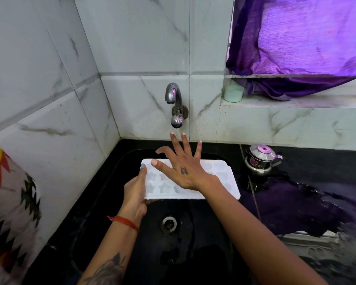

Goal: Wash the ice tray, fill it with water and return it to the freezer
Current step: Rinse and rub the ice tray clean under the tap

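A white ice tray (220, 177) with star-shaped cells hangs level over the black sink (103, 212). My left hand (135, 192) grips the tray's left end, thumb on top. Above the tray, my right hand (183, 163) is spread wide with its fingers pointing up at the chrome tap (174, 95) on the back wall. The fingertips stop just below the tap's round knob (176, 121) without touching it. No water runs from the spout.
The sink's drain (169, 223) lies below the tray. A small steel kettle (260, 159) stands on the wet black counter to the right. A pale green cup (233, 93) and purple cloth (300, 38) sit on the window ledge. Marble-tiled walls close the left and back.
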The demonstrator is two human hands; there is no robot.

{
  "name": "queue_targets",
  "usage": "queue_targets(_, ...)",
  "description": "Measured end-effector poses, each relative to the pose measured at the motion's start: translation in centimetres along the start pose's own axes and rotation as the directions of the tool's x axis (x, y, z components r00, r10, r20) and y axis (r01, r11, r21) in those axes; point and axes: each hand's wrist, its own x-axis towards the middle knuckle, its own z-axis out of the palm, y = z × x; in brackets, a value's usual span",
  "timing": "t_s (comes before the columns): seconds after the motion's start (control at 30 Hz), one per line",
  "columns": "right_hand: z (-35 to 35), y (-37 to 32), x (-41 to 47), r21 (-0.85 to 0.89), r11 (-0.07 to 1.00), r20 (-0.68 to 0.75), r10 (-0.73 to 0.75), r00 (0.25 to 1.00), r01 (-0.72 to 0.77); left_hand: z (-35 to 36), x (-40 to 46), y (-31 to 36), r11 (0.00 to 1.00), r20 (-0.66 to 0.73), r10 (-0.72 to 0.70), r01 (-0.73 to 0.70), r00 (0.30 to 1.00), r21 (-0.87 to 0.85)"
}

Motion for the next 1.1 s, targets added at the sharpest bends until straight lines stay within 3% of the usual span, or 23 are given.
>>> queue_targets(0.43,2.2,-0.7,0.6,-0.204,0.979,0.144,0.027,0.989,0.002,-0.4,0.1,0.0,1.000,0.027,-0.006,0.007,1.000,-0.008)
queue_targets(0.83,2.6,-0.8,0.8,-0.337,0.941,0.103,0.022,0.994,0.014,-0.5,0.5,-0.6,1.000,0.030,-0.025,0.025,0.999,0.014)
queue_targets(1.1,2.2,-1.1,0.8,-0.159,0.987,0.183,0.068,0.981,-0.039,-0.5,0.5,-0.5,1.000,0.042,-0.014,0.013,0.999,0.016)
